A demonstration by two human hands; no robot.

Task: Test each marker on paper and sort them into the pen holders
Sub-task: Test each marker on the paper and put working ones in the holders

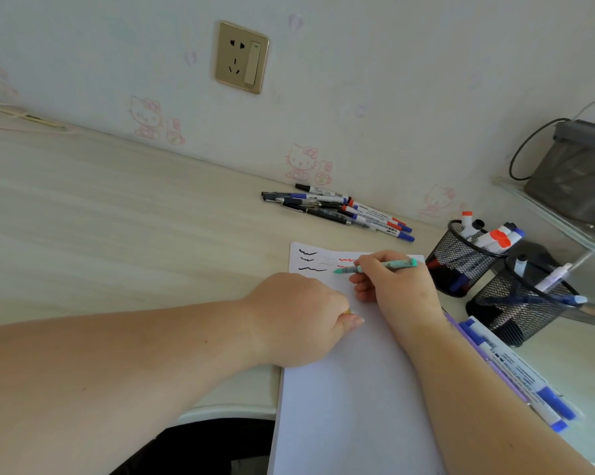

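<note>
Marker [374, 267]: teal, pinched in right hand [395, 286] fingers — tip on paper [350, 389]
Left hand [299, 320]: fist curled, pressing paper — contents unclear
Holders [460, 258]: two mesh cups, right of paper
Worktop [118, 217]: loose pens [337, 209] by wall

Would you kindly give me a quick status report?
Right hand grips teal pen, tip at paper. Left hand curled on sheet, pinching something small. Nothing in the way.

I'm holding a teal pen [378, 267] over white paper [350, 389] showing black and red squiggles [326, 262]. Far right, black mesh holders [460, 258] are showing red, blue, black caps; pink cat wallpaper [302, 162].
</note>
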